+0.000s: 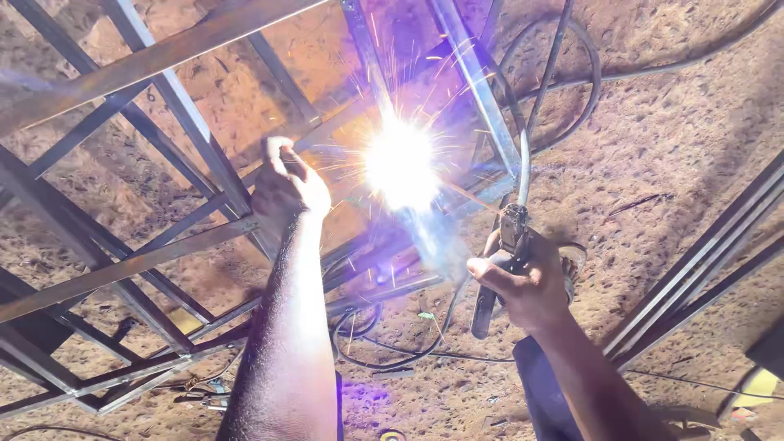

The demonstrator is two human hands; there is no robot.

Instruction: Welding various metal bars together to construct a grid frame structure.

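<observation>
A person's left hand is closed around a bar of a rusty steel frame lying on bare dirt ground. Their right hand is clamped on a welding electrode holder near the frame's middle. The hands are apart, with a blinding white arc and sparks on the frame between them, and black cables looping across the dirt beyond.
</observation>
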